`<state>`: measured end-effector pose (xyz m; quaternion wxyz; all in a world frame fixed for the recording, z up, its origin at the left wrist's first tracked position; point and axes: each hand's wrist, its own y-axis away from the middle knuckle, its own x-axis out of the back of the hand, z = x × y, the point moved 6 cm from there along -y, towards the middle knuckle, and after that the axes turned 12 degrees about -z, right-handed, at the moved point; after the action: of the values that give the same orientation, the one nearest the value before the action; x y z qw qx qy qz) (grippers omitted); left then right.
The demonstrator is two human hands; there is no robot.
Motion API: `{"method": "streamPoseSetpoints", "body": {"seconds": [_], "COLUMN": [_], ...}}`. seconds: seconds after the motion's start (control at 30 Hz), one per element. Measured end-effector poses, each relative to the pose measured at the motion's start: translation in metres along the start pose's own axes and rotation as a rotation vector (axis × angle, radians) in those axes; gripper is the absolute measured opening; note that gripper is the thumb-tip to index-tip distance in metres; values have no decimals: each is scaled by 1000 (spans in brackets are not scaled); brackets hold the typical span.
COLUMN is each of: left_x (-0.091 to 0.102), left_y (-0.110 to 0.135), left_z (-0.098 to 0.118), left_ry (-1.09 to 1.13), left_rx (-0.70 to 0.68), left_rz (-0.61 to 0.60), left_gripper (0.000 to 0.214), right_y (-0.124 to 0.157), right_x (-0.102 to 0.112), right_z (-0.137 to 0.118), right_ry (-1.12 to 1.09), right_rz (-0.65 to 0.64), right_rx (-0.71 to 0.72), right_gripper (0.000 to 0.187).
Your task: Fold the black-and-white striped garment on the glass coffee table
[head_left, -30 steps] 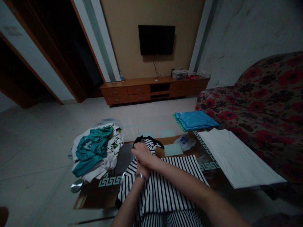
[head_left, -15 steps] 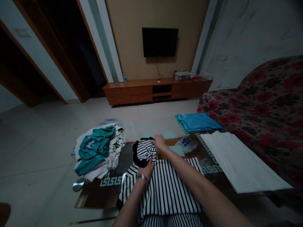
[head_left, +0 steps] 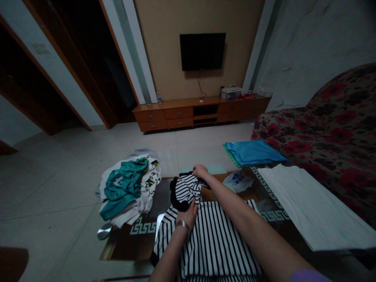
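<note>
Since the earlier frames the right hand [head_left: 200, 171] has moved from atop the left hand out to the far edge of the striped garment [head_left: 205, 239], and the folded-over sleeve section with its black ruffle trim [head_left: 176, 194] has shifted slightly left. The striped garment, black-and-white, lies flat on the glass counter [head_left: 141, 231] directly before the person, its near end running out of the bottom of the view. The left hand [head_left: 187, 213], a metal bracelet [head_left: 182, 224] on its wrist, rests palm down on the garment at the base of the folded section; its grip appears flat and pressing rather than closed. The right hand's fingers are curled onto the cloth at the far end of the folded section; whether they pinch the fabric cannot be told. Just left of the garment, a heap of clothes [head_left: 129, 188] with a teal item on top sits at the counter's left end. Beyond the right forearm lies a crumpled plastic bag [head_left: 238, 181]. A folded blue garment [head_left: 254, 152] rests at the counter's far right corner, and a white folded cloth [head_left: 311, 207] lies along the right side, beside the floral sofa [head_left: 329, 133].
</note>
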<state>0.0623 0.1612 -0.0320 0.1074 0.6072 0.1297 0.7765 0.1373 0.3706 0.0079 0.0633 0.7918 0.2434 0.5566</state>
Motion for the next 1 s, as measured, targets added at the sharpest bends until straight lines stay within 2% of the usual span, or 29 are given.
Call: {"method": "streamPoseSetpoints", "body": {"seconds": [0.13, 0.23, 0.33, 0.4, 0.53, 0.7, 0.87, 0.93, 1.0], "left_x": [4, 4, 2, 2, 3, 3, 0, -1, -1], "left_y": [2, 2, 1, 0, 1, 0, 1, 1, 2], "left_z": [2, 2, 1, 1, 1, 1, -1, -1, -1], "left_ry": [-3, -1, -7, -17, -23, -18, 14, 17, 25], "left_rx": [-11, -7, 4, 0, -12, -8, 3, 0, -6], "left_rz": [21, 19, 9, 17, 38, 41, 6, 13, 21], "left_gripper": [49, 49, 49, 48, 48, 48, 49, 49, 48], "right_y": [5, 7, 9, 10, 9, 3, 18, 32, 48], "right_x": [8, 6, -4, -9, -17, -20, -4, -2, -10], "right_z": [14, 23, 16, 5, -9, 3, 10, 3, -11], "right_ry": [7, 11, 6, -6, -32, -7, 19, 46, 117], "right_rz": [53, 15, -28, -9, 83, 118, 219, 262, 221], "right_rx": [-32, -65, 18, 106, 198, 100, 36, 131, 330], "right_gripper": [43, 52, 38, 27, 27, 28, 36, 35, 31]}}
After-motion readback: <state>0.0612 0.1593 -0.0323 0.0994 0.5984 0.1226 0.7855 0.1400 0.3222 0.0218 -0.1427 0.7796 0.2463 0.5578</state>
